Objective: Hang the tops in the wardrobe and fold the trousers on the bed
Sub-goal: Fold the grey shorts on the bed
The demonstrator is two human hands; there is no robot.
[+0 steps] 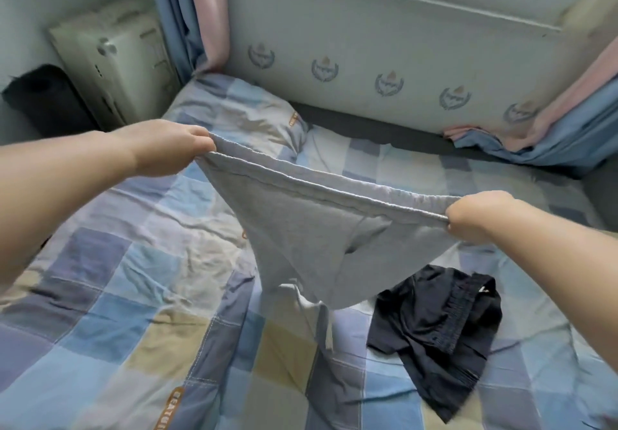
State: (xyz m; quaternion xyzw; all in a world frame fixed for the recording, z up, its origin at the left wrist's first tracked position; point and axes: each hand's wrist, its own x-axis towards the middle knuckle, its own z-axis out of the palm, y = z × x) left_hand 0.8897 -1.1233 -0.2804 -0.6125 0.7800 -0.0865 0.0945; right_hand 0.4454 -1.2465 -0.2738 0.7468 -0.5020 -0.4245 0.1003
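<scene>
Grey trousers [311, 239] hang stretched by the waistband above the bed [117, 295]. My left hand [167, 146] grips the waistband's left end, and my right hand [478, 217] grips its right end. The trouser legs droop down, and a white drawstring dangles to the checked bedcover. Dark navy shorts [438, 332] lie crumpled on the bed, below and to the right of the grey trousers. No wardrobe is in view.
A checked pillow [234, 108] lies at the bed's far left. Pink and blue curtains [541, 128] spill onto the far right corner. A pale appliance [113, 58] and a black object [43, 98] stand left of the bed. A wall with a window backs the bed.
</scene>
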